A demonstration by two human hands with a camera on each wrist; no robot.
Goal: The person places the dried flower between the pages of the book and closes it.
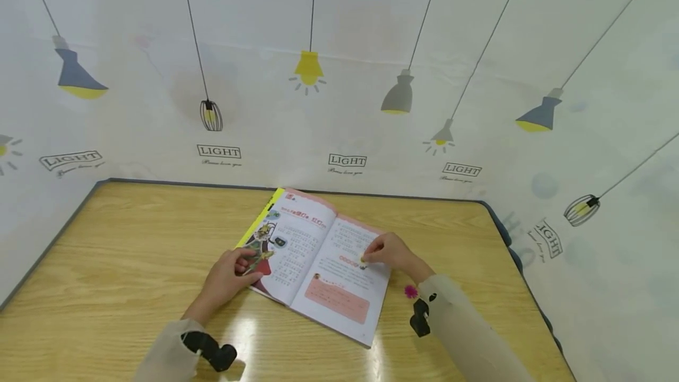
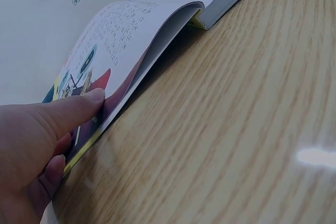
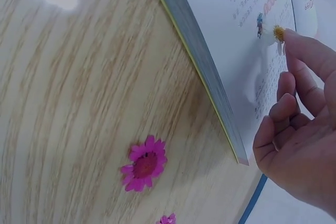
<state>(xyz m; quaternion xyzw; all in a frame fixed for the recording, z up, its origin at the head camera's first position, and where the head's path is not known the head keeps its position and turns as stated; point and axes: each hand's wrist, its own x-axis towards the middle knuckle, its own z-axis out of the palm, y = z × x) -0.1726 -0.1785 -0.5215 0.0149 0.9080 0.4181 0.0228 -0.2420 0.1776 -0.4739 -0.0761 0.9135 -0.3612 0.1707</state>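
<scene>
An open book [image 1: 326,273] with printed pages lies on the wooden table [image 1: 159,223]. My left hand [image 1: 225,279] grips its left edge, the thumb on the illustrated page and the other fingers curled at the edge. In the left wrist view, the left side of the book [image 2: 126,24] arches up from the table. Over the right page, my right hand [image 1: 394,252] pinches a small white flower with a yellow centre [image 3: 279,34] between thumb and finger. A magenta flower [image 3: 144,165] lies on the table beside the book, near my right wrist.
Part of a second pink flower [image 3: 167,219] shows at the bottom of the right wrist view. A white wall covering [image 1: 254,75] printed with lamps stands behind the table and along both sides. Dark edging [image 1: 185,183] runs along the table's back.
</scene>
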